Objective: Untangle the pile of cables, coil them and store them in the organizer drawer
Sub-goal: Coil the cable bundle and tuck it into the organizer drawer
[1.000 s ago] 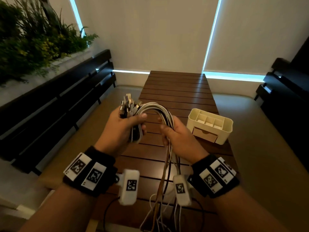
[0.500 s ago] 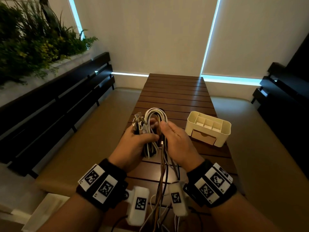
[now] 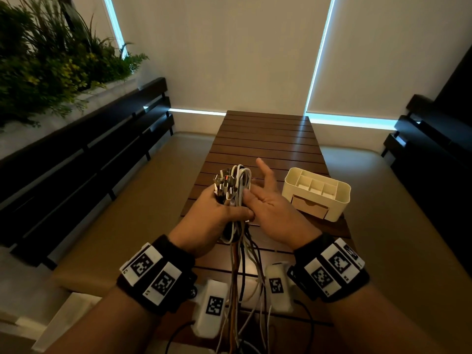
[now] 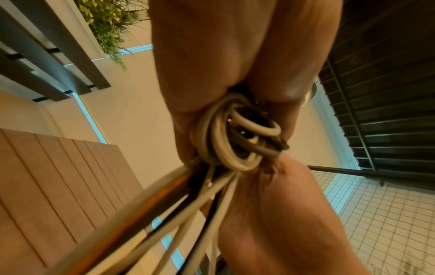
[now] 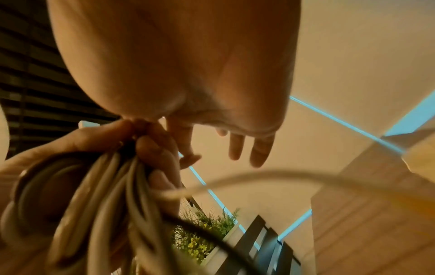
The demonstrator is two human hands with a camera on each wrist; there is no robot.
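The left hand (image 3: 212, 215) holds the cable bundle (image 3: 233, 192) in a closed fist, above the near part of the slatted wooden table (image 3: 265, 139). The bundle stands almost upright: its long axis runs from 12 o'clock, where the USB plugs (image 3: 223, 182) and the white loops stick out over the fist, down to 6 o'clock, where the loose tails (image 3: 238, 277) hang between the two wrists toward the table edge. In the left wrist view the white and dark turns are pressed together just under the fingers (image 4: 188, 74), and several straight strands leave them downward.

The right hand (image 3: 270, 203) holds nothing. Its palm is open and turned up, the fingers are spread, and it is just beside the bundle at 3 o'clock of it; whether its thumb side touches the cables, I cannot tell. The right wrist view shows the same loose fingers (image 5: 256, 148) away from the strands.

The cream organizer (image 3: 342, 192) stands on the table at 3 o'clock of the right hand, near it, and its small drawer (image 3: 309, 208) at the front looks closed.

I judge that the coiling is not finished, because much of the length is still hanging. The free right hand is nearer to the tails and also nearer to the drawer, so the next wrap or the opening of the drawer belongs to it
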